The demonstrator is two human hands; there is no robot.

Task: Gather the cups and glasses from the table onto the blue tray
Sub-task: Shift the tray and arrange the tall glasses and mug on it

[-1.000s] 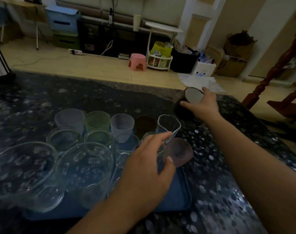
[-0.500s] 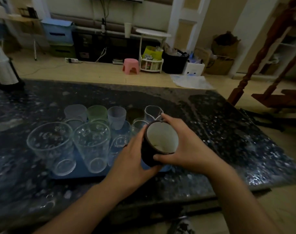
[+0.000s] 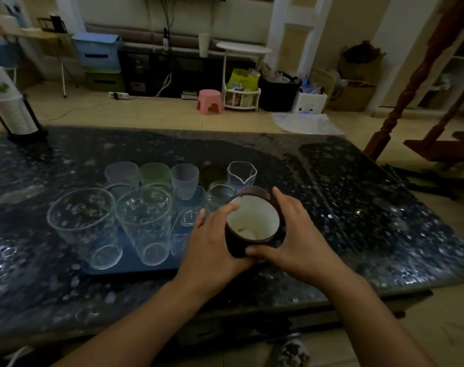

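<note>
**Mug held over the tray's right end**

Mug (image 3: 253, 229), dark outside and pale inside, sits cupped between both hands: left hand (image 3: 212, 245) wraps its near-left side, right hand (image 3: 297, 239) curls round the right, likely steadying it for a tight gap on the crowded blue tray (image 3: 135, 268). Beyond, two tall printed glasses (image 3: 111, 223) stand nearest, small tumblers (image 3: 183, 178) behind, on the speckled tabletop (image 3: 358, 197). No readable writing shows.

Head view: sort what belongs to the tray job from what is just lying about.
Job:
- dark mug, white inside, held by left hand and right hand
- blue tray
- two tall printed glasses
- frosted cups
- spouted glass

Lying about:
- stack of cups in a stand
- pink stool
- black bin
</note>
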